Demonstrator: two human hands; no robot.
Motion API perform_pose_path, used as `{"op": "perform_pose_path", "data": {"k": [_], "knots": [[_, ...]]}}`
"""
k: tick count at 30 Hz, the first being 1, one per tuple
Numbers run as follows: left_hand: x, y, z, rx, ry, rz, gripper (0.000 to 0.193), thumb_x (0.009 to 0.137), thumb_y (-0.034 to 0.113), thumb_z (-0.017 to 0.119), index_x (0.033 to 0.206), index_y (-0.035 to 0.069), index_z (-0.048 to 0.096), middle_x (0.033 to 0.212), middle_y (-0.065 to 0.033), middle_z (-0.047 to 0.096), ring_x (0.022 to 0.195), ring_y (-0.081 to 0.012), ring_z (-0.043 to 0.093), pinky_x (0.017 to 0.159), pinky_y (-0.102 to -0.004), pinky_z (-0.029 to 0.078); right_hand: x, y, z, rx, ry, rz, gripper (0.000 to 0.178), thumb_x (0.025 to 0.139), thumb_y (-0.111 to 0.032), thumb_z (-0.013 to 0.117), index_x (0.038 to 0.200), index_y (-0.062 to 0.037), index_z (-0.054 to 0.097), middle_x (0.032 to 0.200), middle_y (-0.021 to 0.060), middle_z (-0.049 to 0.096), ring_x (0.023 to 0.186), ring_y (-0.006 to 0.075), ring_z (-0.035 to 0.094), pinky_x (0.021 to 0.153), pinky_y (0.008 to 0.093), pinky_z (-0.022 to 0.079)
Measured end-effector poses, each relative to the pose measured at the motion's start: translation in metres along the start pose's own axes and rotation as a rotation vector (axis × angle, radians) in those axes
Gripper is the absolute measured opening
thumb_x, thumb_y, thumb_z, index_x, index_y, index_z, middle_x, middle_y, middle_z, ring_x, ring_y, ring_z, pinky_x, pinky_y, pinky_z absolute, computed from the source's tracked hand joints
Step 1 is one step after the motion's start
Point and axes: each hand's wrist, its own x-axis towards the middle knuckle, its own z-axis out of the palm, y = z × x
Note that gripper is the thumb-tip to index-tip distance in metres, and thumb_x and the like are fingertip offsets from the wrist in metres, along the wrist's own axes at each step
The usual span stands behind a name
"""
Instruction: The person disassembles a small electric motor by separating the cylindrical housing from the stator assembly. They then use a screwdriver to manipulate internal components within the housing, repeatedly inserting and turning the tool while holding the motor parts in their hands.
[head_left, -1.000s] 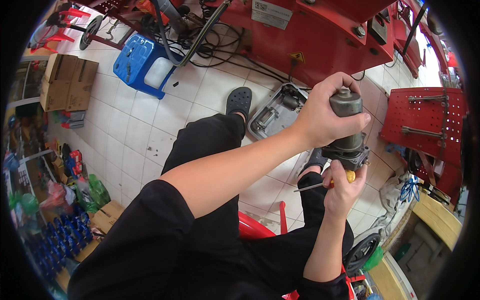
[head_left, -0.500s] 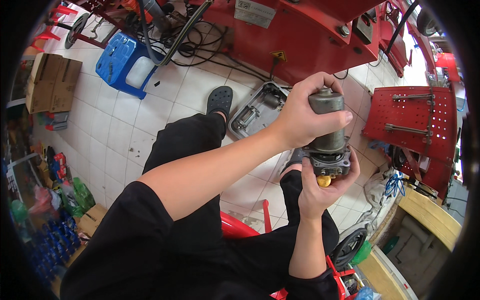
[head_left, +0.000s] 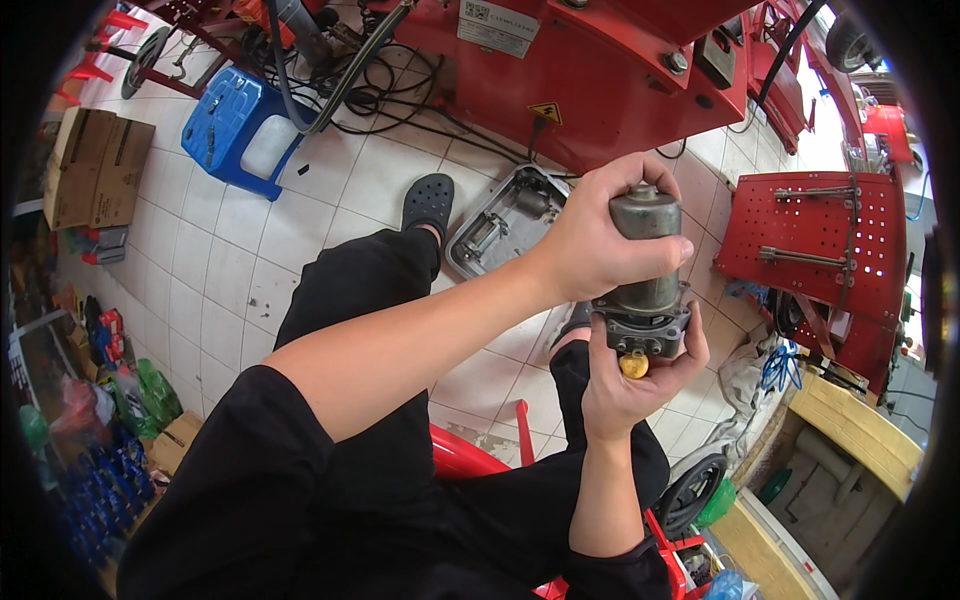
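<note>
My left hand (head_left: pixel 608 222) is wrapped from above around a grey metal motor housing (head_left: pixel 650 270), a cylinder held upright with a small boss on its top. Beneath it, my right hand (head_left: pixel 640 395) cups a dark cast motor base (head_left: pixel 645 333) with bolt ears, fingers and thumb on either side. The housing stands over the base, with a dark gap showing at the right of the joint. Under the base, in front of my right palm, sticks out a round yellow piece (head_left: pixel 633 366).
A metal tray (head_left: pixel 475 250) with metal parts lies on the tiled floor beyond my hands. Past it stands a red machine (head_left: pixel 590 100) with black cables. A blue stool (head_left: pixel 215 125) is at far left, a red perforated panel (head_left: pixel 800 220) with rods at right.
The base has tilted in my right hand, and the gap below the housing looks narrower. Both hands have shifted slightly left and down in view, the background also slightly left.
</note>
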Motion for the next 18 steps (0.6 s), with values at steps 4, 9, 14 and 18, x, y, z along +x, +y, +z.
{"op": "perform_pose_path", "data": {"k": [4, 9, 14, 18], "knots": [[-0.0006, 0.0008, 0.0031, 0.012, -0.032, -0.004, 0.039, 0.068, 0.020, 0.073, 0.098, 0.007, 0.052, 0.083, 0.0009, 0.052, 0.076, -0.0066, 0.050, 0.067, -0.0236, 0.042, -0.0008, 0.0008, -0.0005, -0.030, 0.031, -0.010, 0.088, 0.066, 0.009, 0.074, 0.136, -0.0008, 0.021, 0.122, 0.0178, 0.039, 0.107, 0.0215, 0.052, 0.086, 0.0293, 0.047], [0.0001, -0.0003, 0.0014, 0.068, -0.011, 0.021, 0.037, 0.068, 0.018, 0.073, 0.097, 0.007, 0.053, 0.083, 0.0009, 0.053, 0.076, -0.0066, 0.050, 0.067, -0.0237, 0.043, -0.0009, -0.0001, -0.0002, -0.050, 0.020, -0.022, 0.088, 0.066, 0.009, 0.074, 0.136, -0.0006, 0.022, 0.121, 0.0158, 0.039, 0.107, 0.0219, 0.051, 0.088, 0.0294, 0.046], [-0.0002, -0.0005, 0.0035, -0.003, 0.027, -0.018, 0.036, 0.069, 0.017, 0.072, 0.098, 0.007, 0.053, 0.084, 0.0005, 0.053, 0.077, -0.0067, 0.051, 0.068, -0.0236, 0.044, -0.0014, 0.0056, -0.0023, -0.094, 0.019, -0.086, 0.087, 0.065, 0.010, 0.074, 0.135, 0.0011, 0.023, 0.120, 0.0139, 0.039, 0.104, 0.0207, 0.053, 0.085, 0.0292, 0.047], [-0.0002, -0.0052, 0.0029, -0.089, 0.062, -0.070, 0.036, 0.070, 0.015, 0.072, 0.099, 0.007, 0.053, 0.086, 0.0000, 0.053, 0.079, -0.0071, 0.052, 0.069, -0.0238, 0.045, 0.0002, 0.0038, 0.0006, -0.179, 0.030, -0.183, 0.085, 0.065, 0.011, 0.073, 0.135, 0.0028, 0.025, 0.122, 0.0143, 0.039, 0.099, 0.0201, 0.055, 0.080, 0.0287, 0.050]]}}
